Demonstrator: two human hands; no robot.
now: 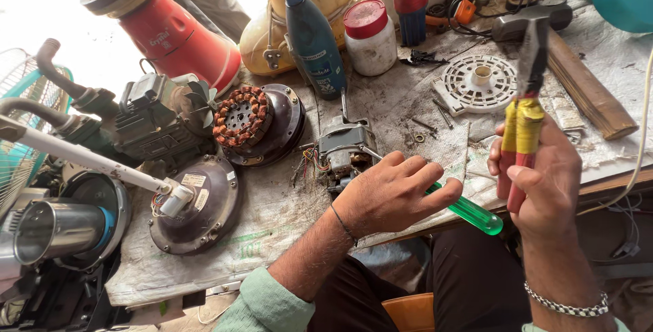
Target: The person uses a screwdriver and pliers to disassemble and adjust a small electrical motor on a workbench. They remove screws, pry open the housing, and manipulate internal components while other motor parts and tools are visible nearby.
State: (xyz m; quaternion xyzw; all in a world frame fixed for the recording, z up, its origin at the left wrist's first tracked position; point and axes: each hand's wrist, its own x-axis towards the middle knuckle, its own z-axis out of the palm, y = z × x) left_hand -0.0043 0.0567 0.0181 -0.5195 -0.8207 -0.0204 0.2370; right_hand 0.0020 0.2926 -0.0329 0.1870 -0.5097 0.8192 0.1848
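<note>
- Your left hand (391, 192) is closed around a screwdriver with a clear green handle (476, 215), the handle sticking out to the right past your fingers; the shaft runs left toward the small motor (343, 152) lying on the surface (272, 216) just beyond your knuckles.
- Your right hand (544, 182) has its grip wrapped around the red and yellow handles of the pliers (525, 107), held upright, off the surface, their dark tips pointing to the far side.
- Keep the screwdriver tip square on whatever it meets at the motor; the tip itself is hidden behind your hand, so I cannot tell where it sits.
- Steady the motor before you lever: it rests loose on the woven cloth, with coloured wires (307, 162) trailing from its left side that could snag.
- Mind the small loose screws (425, 128) on the cloth beyond the motor, near the white round grille (476, 84); do not sweep them off.
</note>
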